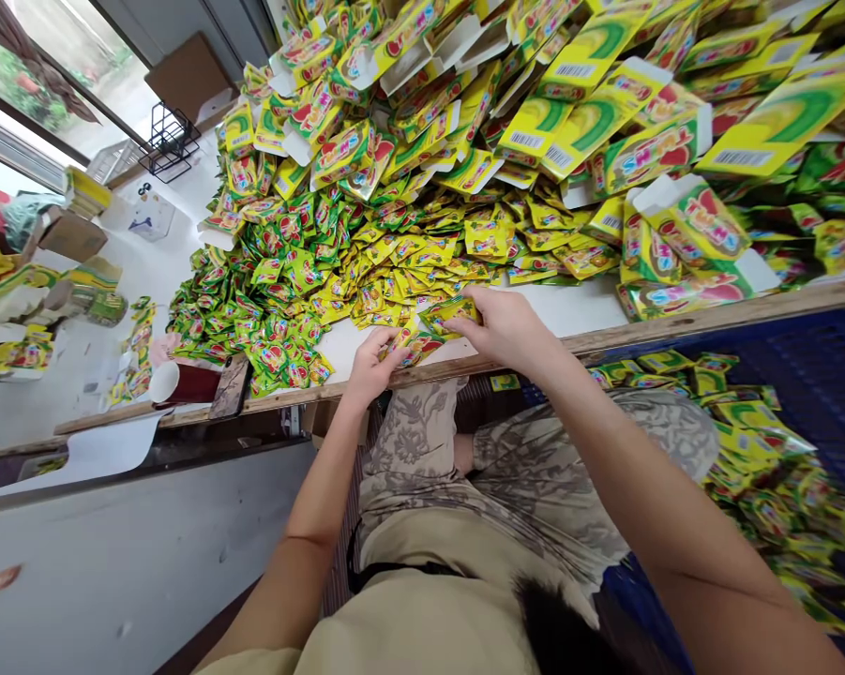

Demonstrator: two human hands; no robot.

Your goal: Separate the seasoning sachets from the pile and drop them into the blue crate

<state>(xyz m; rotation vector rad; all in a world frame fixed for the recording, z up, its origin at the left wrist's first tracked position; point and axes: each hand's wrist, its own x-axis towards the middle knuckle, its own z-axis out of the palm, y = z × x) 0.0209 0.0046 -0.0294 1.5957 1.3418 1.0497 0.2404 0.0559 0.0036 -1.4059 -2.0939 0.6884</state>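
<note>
Near the table's front edge, my left hand (375, 366) is closed on a green candy packet (422, 348) with red fruit print. My right hand (505, 326) pinches a yellow-green candy packet (448, 312) between thumb and fingers, just behind the other one. The two packets are close together; whether they touch I cannot tell. Behind my hands lies a heap of loose yellow packets (386, 272). To its left spreads a heap of green packets (281, 319). Printed cardboard boxes (700, 220), some with open flaps, are piled behind and to the right.
A dark red cup (189, 384) lies on its side beside a phone (231, 386) at the front edge. Further left are a black wire rack (170, 141) and a clear tray (147, 217). Below right, a blue crate (808, 375) stands by many packed items.
</note>
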